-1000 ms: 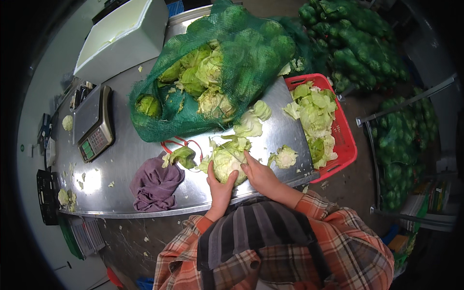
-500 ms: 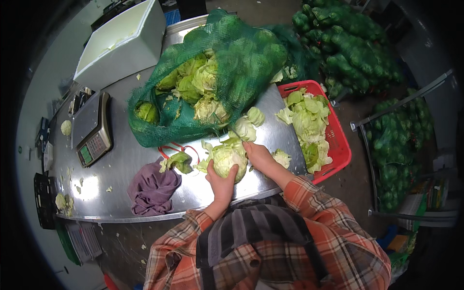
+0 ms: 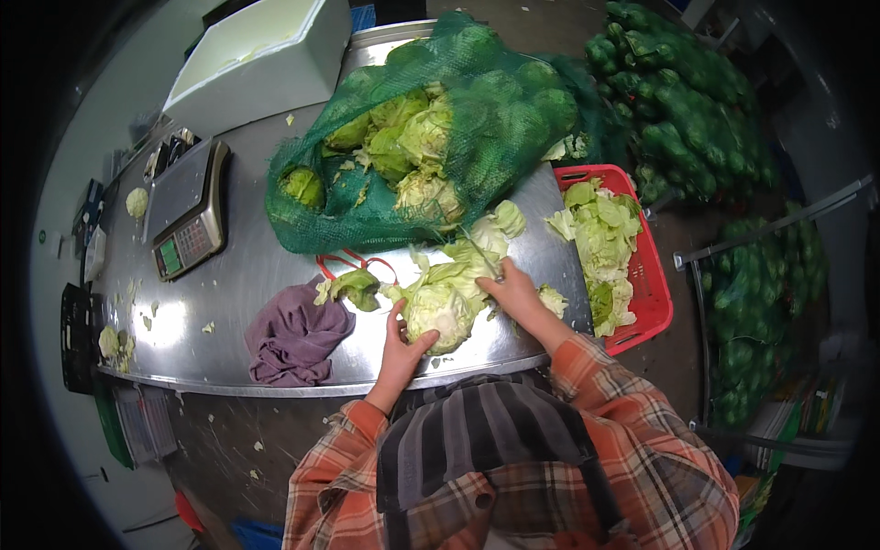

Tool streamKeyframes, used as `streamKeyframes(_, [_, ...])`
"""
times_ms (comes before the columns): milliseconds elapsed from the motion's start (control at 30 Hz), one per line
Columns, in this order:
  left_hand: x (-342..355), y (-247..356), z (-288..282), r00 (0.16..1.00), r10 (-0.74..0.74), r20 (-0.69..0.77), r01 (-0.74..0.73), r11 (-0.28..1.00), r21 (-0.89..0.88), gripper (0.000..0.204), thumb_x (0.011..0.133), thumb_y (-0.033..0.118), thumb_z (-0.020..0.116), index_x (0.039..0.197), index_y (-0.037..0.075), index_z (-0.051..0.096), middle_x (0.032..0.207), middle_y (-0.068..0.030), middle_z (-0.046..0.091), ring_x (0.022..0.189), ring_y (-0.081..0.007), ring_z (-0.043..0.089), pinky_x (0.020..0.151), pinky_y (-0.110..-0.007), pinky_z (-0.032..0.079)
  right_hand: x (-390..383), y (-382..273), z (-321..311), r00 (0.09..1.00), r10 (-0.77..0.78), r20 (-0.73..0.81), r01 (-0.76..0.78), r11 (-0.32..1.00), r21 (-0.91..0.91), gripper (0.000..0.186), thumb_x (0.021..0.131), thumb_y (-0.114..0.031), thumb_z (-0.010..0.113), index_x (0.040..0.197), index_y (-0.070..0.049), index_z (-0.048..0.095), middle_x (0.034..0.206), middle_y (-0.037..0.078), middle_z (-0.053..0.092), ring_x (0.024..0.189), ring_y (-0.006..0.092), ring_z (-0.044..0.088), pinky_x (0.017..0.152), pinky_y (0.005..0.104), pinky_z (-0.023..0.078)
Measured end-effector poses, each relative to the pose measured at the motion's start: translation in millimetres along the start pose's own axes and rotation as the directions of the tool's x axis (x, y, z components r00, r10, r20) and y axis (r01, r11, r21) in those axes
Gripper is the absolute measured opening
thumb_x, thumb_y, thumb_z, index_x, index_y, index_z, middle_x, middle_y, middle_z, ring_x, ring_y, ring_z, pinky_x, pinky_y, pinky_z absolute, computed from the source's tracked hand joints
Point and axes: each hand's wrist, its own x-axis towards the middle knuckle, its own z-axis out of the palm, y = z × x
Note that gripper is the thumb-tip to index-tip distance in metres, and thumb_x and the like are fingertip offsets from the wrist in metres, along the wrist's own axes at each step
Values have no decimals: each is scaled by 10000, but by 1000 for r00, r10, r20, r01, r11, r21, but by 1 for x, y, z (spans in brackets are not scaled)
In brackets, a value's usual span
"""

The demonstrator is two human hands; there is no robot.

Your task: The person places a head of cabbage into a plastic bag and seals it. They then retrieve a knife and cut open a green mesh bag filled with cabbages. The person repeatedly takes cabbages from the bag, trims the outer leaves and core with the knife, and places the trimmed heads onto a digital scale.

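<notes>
A pale green cabbage [image 3: 442, 316] rests on the steel table near its front edge, right before me. My left hand [image 3: 401, 346] grips its left side, thumb in front and fingers behind. At the cabbage's far right my right hand [image 3: 513, 291] is closed round a knife [image 3: 480, 249], whose thin blade points away from me; its handle is hidden in the fist. Loose outer leaves [image 3: 454, 270] lie against the cabbage's far side, under the blade. Beyond them sits a large green mesh bag [image 3: 339, 225], its mouth open on several cabbages.
A red crate [image 3: 653, 284] of trimmed leaves stands at the right. Left of the cabbage lie a purple cloth [image 3: 298, 335], a red cord [image 3: 344, 259] and a leaf. Farther left are a scale [image 3: 191, 240] and a white foam box [image 3: 266, 82]. Full mesh bags [image 3: 697, 110] stand beyond the crate.
The view has shifted a little. My right hand and the knife have drawn slightly away from the cabbage's right side. My left hand still grips the cabbage, its thumb now lower on the front.
</notes>
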Motion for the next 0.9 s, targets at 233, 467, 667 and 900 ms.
streamKeyframes(233, [12, 6, 4, 998, 60, 7, -60, 962, 267, 863, 669, 169, 819, 1324, 12, 278, 1150, -196, 498, 1003, -237, 574, 823, -324, 507, -35, -51, -15, 891, -328, 313, 408, 881, -239, 643, 840, -440, 589, 1343, -87, 402, 1378, 186, 400, 979, 365, 604, 810, 416, 492])
streamKeyframes(467, [28, 21, -24, 966, -68, 248, 24, 985, 174, 842, 677, 73, 790, 1370, -12, 321, 1216, -150, 516, 1099, -204, 532, 935, -299, 433, -4, -13, -8, 937, -261, 230, 244, 965, 99, 321, 814, -285, 667, 999, -26, 624, 817, 170, 654, 762, 312, 622, 702, 345, 488])
streamKeyframes(667, [31, 38, -37, 992, 68, 108, -108, 899, 424, 929, 671, 224, 809, 1382, -54, 281, 1359, -206, 415, 1260, -245, 407, 1032, -328, 334, -16, -30, 2, 968, 104, 228, -171, 939, 298, 407, 838, -330, 632, 1031, 24, 573, 636, 95, 575, 514, 164, 560, 494, 300, 461])
streamKeyframes(900, [8, 22, 0, 870, 396, 294, -450, 394, 801, 932, 563, 292, 831, 1310, -30, 377, 1346, -240, 405, 1249, -383, 386, 1048, -440, 308, -22, -28, 38, 981, -10, 192, -17, 990, 138, 828, 641, -562, 757, 1169, 13, 480, 1088, 219, 602, 1035, 339, 587, 856, 367, 461])
